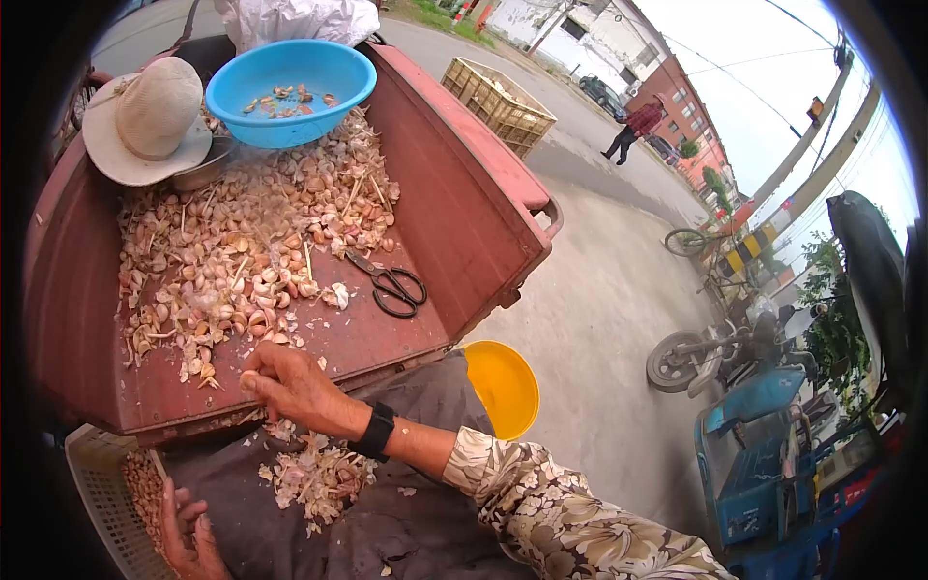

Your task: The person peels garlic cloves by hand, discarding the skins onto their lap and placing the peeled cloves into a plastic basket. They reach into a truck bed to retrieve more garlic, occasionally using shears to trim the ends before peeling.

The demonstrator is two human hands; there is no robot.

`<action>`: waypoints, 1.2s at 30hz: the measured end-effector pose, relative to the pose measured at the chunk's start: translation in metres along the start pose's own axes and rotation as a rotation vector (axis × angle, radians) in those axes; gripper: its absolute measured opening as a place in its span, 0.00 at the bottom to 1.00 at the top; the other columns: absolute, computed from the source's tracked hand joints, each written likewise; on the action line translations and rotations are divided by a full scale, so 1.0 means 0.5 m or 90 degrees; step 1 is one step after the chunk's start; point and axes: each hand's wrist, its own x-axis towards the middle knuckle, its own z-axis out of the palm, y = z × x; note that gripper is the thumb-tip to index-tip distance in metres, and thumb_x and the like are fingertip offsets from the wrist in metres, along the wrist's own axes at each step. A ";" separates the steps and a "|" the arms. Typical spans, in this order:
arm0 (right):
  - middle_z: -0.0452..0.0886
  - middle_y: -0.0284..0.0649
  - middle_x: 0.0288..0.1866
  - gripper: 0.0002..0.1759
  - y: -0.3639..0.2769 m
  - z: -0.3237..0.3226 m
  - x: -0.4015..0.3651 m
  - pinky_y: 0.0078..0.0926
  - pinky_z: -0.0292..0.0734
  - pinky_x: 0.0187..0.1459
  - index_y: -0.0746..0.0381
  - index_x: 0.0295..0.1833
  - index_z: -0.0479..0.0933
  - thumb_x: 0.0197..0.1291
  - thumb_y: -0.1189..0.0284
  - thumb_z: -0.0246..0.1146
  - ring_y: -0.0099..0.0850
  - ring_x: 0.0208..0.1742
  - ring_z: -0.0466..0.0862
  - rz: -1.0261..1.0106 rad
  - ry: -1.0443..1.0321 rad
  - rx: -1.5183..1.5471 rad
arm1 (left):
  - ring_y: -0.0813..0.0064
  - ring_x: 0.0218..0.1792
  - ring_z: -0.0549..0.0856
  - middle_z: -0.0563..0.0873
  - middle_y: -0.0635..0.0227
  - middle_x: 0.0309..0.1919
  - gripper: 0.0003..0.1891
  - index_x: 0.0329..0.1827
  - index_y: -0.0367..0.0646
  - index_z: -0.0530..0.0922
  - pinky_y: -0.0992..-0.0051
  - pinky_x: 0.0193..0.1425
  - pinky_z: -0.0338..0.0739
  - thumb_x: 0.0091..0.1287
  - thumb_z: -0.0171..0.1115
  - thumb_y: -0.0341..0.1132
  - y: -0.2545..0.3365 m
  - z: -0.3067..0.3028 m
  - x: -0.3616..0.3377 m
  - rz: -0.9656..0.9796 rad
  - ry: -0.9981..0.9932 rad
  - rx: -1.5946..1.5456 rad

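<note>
My right hand [302, 389], with a black band on the wrist and a floral sleeve, is over the front edge of the red cart bed [387, 333]. Its thumb and fingers are pressed together; whatever is between them is hidden. Beyond it spreads a heap of garlic cloves [256, 256] with loose skins and stalks. My left hand [188, 532] is low at the left, its fingers apart and nothing visible in them, beside a pale plastic crate [101, 493] of cloves. Papery garlic skins [314, 474] lie on the dark cloth over my lap.
Black-handled scissors [391, 287] lie on the cart bed. A blue basin [290, 92] and a hat [150, 121] rest at its far end. Right of my lap stands a yellow bucket [503, 389]. A person [638, 126] is on the road; parked vehicles [754, 454] stand at right.
</note>
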 end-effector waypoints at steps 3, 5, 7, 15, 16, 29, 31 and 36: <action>0.77 0.33 0.24 0.12 -0.037 0.080 -0.090 0.14 0.64 0.16 0.67 0.46 0.74 0.72 0.68 0.56 0.16 0.15 0.73 0.164 -0.154 0.279 | 0.74 0.41 0.77 0.77 0.61 0.48 0.22 0.63 0.36 0.75 0.76 0.45 0.74 0.63 0.61 0.25 -0.006 0.081 0.000 0.131 -0.113 -0.050; 0.76 0.33 0.24 0.12 -0.043 0.083 -0.120 0.13 0.62 0.15 0.68 0.48 0.74 0.73 0.68 0.56 0.16 0.14 0.71 0.180 -0.160 0.347 | 0.72 0.41 0.78 0.78 0.61 0.45 0.20 0.59 0.37 0.77 0.74 0.45 0.73 0.63 0.63 0.26 -0.007 0.092 0.004 0.192 -0.131 -0.018; 0.75 0.33 0.23 0.13 -0.050 0.074 -0.137 0.13 0.60 0.14 0.68 0.49 0.74 0.73 0.68 0.55 0.15 0.14 0.69 0.197 -0.169 0.381 | 0.71 0.41 0.78 0.79 0.62 0.42 0.19 0.58 0.38 0.78 0.73 0.45 0.74 0.63 0.63 0.27 0.008 0.088 0.010 0.250 -0.167 -0.007; 0.75 0.33 0.24 0.25 -0.075 0.058 -0.178 0.11 0.59 0.15 0.66 0.69 0.66 0.73 0.64 0.55 0.15 0.15 0.69 0.266 -0.227 0.478 | 0.73 0.35 0.79 0.78 0.64 0.37 0.15 0.53 0.37 0.79 0.77 0.37 0.74 0.66 0.66 0.32 -0.002 0.091 -0.008 0.204 -0.204 -0.121; 0.75 0.33 0.24 0.27 -0.088 0.049 -0.183 0.11 0.60 0.16 0.66 0.72 0.63 0.73 0.63 0.55 0.15 0.16 0.70 0.275 -0.246 0.498 | 0.74 0.32 0.79 0.78 0.65 0.37 0.14 0.52 0.37 0.79 0.78 0.35 0.73 0.66 0.66 0.33 -0.006 0.090 -0.008 0.136 -0.224 -0.192; 0.77 0.31 0.29 0.15 -0.006 -0.122 -0.083 0.12 0.64 0.28 0.65 0.49 0.79 0.68 0.64 0.60 0.15 0.25 0.72 0.156 0.153 -0.005 | 0.62 0.37 0.86 0.83 0.47 0.41 0.12 0.47 0.26 0.81 0.69 0.38 0.81 0.64 0.66 0.25 0.143 0.029 0.017 0.307 -0.541 -0.880; 0.78 0.33 0.30 0.12 0.027 -0.127 -0.037 0.17 0.68 0.30 0.64 0.46 0.80 0.67 0.65 0.61 0.20 0.27 0.75 0.137 0.141 -0.132 | 0.63 0.36 0.86 0.83 0.46 0.41 0.11 0.46 0.25 0.81 0.70 0.37 0.81 0.64 0.66 0.24 0.141 0.046 0.020 0.309 -0.503 -0.934; 0.81 0.41 0.34 0.07 0.117 -0.103 0.079 0.32 0.74 0.37 0.63 0.41 0.80 0.62 0.71 0.62 0.37 0.35 0.81 -0.118 0.078 -0.534 | 0.65 0.33 0.85 0.82 0.44 0.40 0.10 0.45 0.26 0.80 0.74 0.35 0.81 0.64 0.63 0.23 0.097 0.086 -0.014 0.197 -0.326 -0.963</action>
